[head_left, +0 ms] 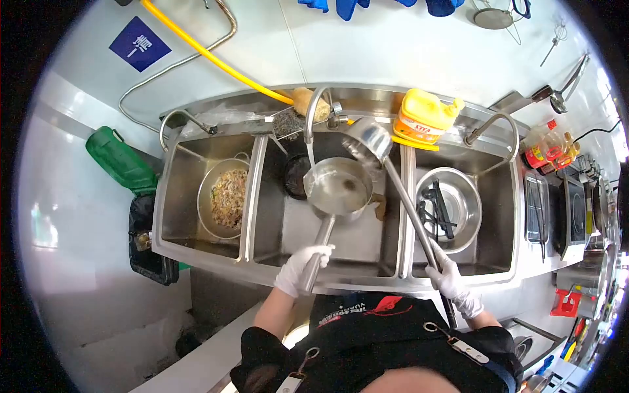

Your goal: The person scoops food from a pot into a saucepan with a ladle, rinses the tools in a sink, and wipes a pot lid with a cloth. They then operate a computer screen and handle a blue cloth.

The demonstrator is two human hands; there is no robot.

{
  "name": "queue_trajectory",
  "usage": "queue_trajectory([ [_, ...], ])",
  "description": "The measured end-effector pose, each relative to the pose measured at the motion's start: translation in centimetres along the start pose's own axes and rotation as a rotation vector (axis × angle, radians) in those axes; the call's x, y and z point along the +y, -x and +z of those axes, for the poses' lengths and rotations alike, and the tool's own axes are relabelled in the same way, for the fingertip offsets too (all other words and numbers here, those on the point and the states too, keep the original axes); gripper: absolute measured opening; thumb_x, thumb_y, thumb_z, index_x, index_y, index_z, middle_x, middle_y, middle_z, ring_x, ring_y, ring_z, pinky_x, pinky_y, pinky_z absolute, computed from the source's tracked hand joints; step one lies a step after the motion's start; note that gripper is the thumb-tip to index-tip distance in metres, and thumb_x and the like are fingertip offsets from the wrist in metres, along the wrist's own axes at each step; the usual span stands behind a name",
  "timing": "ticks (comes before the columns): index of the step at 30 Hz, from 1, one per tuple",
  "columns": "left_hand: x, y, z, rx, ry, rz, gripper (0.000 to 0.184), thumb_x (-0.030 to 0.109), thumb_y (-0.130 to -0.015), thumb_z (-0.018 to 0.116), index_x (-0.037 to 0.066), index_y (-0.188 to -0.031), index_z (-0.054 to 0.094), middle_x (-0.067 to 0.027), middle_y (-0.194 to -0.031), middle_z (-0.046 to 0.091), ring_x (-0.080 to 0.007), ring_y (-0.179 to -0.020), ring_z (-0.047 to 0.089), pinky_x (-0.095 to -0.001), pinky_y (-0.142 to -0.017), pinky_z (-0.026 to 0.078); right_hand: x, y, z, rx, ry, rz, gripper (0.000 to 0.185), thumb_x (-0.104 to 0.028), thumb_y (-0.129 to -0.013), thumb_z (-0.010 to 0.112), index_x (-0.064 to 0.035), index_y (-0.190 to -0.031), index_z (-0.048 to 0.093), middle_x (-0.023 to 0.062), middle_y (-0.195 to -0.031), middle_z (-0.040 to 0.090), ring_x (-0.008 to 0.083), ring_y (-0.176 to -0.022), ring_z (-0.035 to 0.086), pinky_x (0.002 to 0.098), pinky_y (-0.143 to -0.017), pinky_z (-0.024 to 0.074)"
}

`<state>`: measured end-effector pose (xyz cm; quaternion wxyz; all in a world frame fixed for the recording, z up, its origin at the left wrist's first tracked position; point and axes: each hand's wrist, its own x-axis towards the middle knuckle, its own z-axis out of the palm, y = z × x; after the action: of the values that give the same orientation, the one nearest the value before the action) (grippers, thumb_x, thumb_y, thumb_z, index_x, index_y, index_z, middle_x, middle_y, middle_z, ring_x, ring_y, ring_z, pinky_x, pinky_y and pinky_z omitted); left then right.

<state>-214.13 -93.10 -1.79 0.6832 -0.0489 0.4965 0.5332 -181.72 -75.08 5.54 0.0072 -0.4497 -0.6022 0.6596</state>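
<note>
White gloves cover both hands. My left hand [306,267] is wrapped round the handle of a metal saucepan [339,188], which is over the middle sink [327,245] under the curved faucet [313,118], with cloudy water inside. My right hand [448,275] grips the long handle of a metal ladle [369,139]; its bowl hangs beyond the saucepan, near the sink's back edge. A round dark object [297,175] lies left of the saucepan, and a brown scrap [379,207] is to its right.
The left sink holds a bowl of food scraps [227,200]. In the right sink stands a metal basin [473,203] with black utensils [440,208]. A yellow jug [422,116], a steel scourer [288,123] and a sponge [310,103] sit on the back ledge. Bottles [544,149] stand at right.
</note>
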Motion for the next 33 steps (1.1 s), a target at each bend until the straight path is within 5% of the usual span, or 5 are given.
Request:
queue_trajectory([
  [16,2.5,-4.3,-4.7,-0.135,0.205,-0.129,0.026,0.007,-0.084,0.061,-0.003,-0.108,0.055,0.0022,-0.068,0.049,-0.0068,-0.055,0.047,-0.0219,-0.049,0.040,1.7,0.6,0.1,0.093,0.141,-0.014,0.072,-0.004,-0.083,0.056,-0.0139,-0.149,0.028,0.0009,-0.070,0.057,0.0046,-0.051,0.045,0.0229,-0.050,0.0423],
  [21,-0.4,-1.0,-2.5,0.318,-0.557,-0.064,0.016,0.014,-0.078,0.069,0.002,-0.080,0.058,-0.0038,-0.069,0.059,-0.0104,-0.063,0.057,-0.0238,-0.056,0.047,3.6,0.6,0.0,0.061,0.208,-0.046,0.072,-0.006,-0.082,0.057,-0.0130,-0.148,0.029,0.0110,-0.085,0.066,0.0108,-0.062,0.057,0.0272,-0.061,0.0485],
  [26,-5.8,0.9,-4.6,0.868,-1.355,0.066,0.036,0.004,-0.074,0.055,-0.005,-0.108,0.043,-0.0313,-0.093,0.062,-0.0482,-0.091,0.060,-0.0518,-0.082,0.048,7.3,0.6,-1.1,0.102,0.399,-0.266,0.072,-0.011,-0.082,0.059,-0.0163,-0.147,0.030,0.0242,-0.096,0.066,0.0251,-0.078,0.069,0.0329,-0.071,0.0512],
  [29,-7.5,3.9,-3.8,0.974,-1.368,0.110,0.032,0.007,-0.077,0.057,-0.003,-0.104,0.044,-0.0306,-0.093,0.062,-0.0468,-0.090,0.061,-0.0507,-0.081,0.048,7.1,1.3,-2.1,0.063,0.501,-0.093,0.072,-0.012,-0.082,0.059,-0.0159,-0.147,0.030,0.0253,-0.093,0.065,0.0291,-0.080,0.069,0.0349,-0.070,0.0515],
  [33,-10.4,5.4,-3.6,1.114,-1.493,0.270,0.029,0.008,-0.079,0.059,0.000,-0.101,0.042,-0.0254,-0.085,0.062,-0.0429,-0.078,0.064,-0.0508,-0.071,0.051,9.4,0.8,-2.9,0.123,0.504,-0.361,0.073,-0.006,-0.081,0.057,-0.0155,-0.148,0.028,0.0263,-0.091,0.065,0.0335,-0.080,0.069,0.0358,-0.071,0.0516],
])
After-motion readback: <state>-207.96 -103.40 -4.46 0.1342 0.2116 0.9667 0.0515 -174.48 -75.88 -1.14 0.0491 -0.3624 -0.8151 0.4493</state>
